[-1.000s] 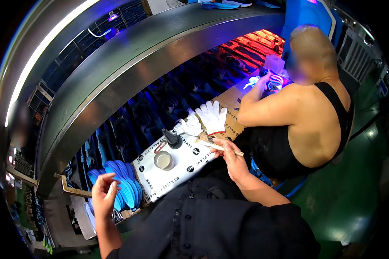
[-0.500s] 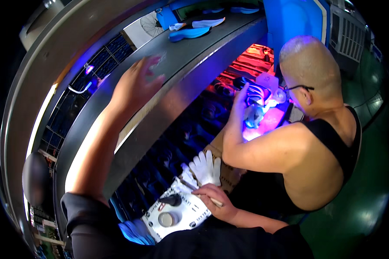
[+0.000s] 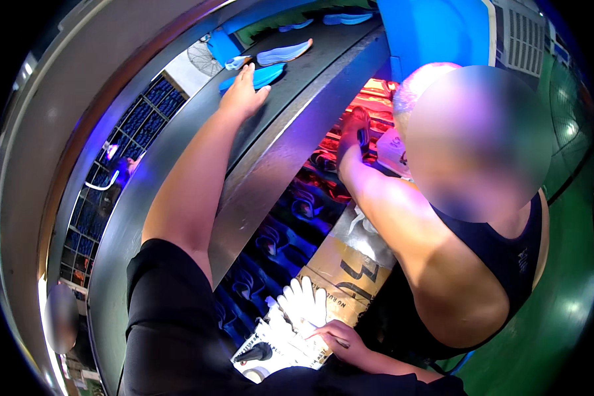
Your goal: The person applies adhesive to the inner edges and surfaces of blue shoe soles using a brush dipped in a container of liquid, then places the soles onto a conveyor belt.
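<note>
Your left hand [image 3: 245, 92] reaches open-fingered onto the grey conveyor [image 3: 310, 72], touching a blue shoe insole [image 3: 261, 77]; your right hand [image 3: 340, 338] pinches a thin stick [image 3: 340, 342], steadied beside white gloves [image 3: 303, 303].

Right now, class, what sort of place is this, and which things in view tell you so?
Probably a shoe factory line: blue shoe soles lie on a long grey conveyor shelf, rows of shoe parts sit below, and white work gloves lie by the right hand.

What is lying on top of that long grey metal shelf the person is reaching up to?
On the long grey metal shelf lie a pale grey shoe sole and a blue sole, partly covered by the left hand. More blue pieces sit farther back; what's beneath the palm is hidden.
</note>
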{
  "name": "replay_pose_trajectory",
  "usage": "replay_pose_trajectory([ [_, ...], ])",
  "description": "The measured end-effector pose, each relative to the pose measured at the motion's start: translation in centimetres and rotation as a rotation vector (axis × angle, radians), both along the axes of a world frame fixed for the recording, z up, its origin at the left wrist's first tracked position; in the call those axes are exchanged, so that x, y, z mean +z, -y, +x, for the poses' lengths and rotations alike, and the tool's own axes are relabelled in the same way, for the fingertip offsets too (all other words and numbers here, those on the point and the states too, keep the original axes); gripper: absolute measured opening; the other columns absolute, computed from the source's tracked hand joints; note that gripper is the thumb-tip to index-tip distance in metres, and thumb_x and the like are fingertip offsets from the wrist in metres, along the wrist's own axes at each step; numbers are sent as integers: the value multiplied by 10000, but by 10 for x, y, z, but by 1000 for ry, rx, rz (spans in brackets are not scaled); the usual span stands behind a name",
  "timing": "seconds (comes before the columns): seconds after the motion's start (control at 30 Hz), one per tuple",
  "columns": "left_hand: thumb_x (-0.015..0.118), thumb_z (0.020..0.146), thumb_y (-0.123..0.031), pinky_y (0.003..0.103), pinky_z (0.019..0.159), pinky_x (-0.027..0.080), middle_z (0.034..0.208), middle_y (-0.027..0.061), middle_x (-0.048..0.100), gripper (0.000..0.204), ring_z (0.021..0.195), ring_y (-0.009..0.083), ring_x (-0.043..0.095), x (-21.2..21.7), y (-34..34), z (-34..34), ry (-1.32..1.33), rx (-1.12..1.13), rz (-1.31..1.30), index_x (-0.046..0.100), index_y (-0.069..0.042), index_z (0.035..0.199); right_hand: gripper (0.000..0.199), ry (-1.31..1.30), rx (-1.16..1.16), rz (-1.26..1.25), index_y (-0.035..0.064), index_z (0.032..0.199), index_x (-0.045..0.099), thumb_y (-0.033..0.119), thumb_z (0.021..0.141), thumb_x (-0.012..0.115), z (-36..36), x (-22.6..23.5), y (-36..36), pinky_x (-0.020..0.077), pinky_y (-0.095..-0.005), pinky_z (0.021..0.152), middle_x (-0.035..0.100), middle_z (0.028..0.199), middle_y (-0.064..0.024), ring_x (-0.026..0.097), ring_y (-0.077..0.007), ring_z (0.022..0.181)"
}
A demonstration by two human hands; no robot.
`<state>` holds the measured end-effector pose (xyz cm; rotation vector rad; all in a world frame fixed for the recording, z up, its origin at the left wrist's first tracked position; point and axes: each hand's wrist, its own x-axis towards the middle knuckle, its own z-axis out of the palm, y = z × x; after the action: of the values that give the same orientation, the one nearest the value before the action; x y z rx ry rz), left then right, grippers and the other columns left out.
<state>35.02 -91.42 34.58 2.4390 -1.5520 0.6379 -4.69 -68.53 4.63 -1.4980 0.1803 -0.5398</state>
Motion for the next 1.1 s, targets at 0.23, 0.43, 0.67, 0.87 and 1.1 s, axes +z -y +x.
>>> replay_pose_trajectory([
  [0.23,537,853,-440,384,939,412,1198,185,538,548,1114,332,518,-7,43,12,103,46,234,481,-89,1271,160,-49,-72,88,75,995,646,131,901,529,-12,-10,14,442,-289,719,572,829,-79,562,-206,778],
  [0.43,567,845,-387,422,794,460,985,163,616,344,925,339,584,5,-23,100,236,15,278,650,-77,969,161,-58,-77,90,73,983,646,147,907,525,2,-7,11,443,-292,735,590,849,-83,573,-213,806],
  [0.67,651,796,-397,384,866,451,1160,152,593,569,1024,290,588,7,-112,128,-110,71,60,499,-132,1276,174,-84,-20,84,66,980,648,159,902,523,28,1,2,446,-304,767,610,874,-79,582,-216,828],
  [0.87,616,820,-291,332,682,488,890,128,636,342,742,230,608,24,-80,77,-172,-155,161,587,-5,1004,182,-120,-70,68,59,977,651,155,901,516,33,-5,-3,447,-308,777,621,882,-88,586,-222,846],
  [1.1,512,836,-198,327,974,373,1275,152,514,447,1172,277,486,1,-27,133,-552,6,-97,505,-49,1257,204,-134,-27,73,50,977,652,163,908,497,26,-2,-17,440,-311,773,622,880,-79,576,-211,842],
])
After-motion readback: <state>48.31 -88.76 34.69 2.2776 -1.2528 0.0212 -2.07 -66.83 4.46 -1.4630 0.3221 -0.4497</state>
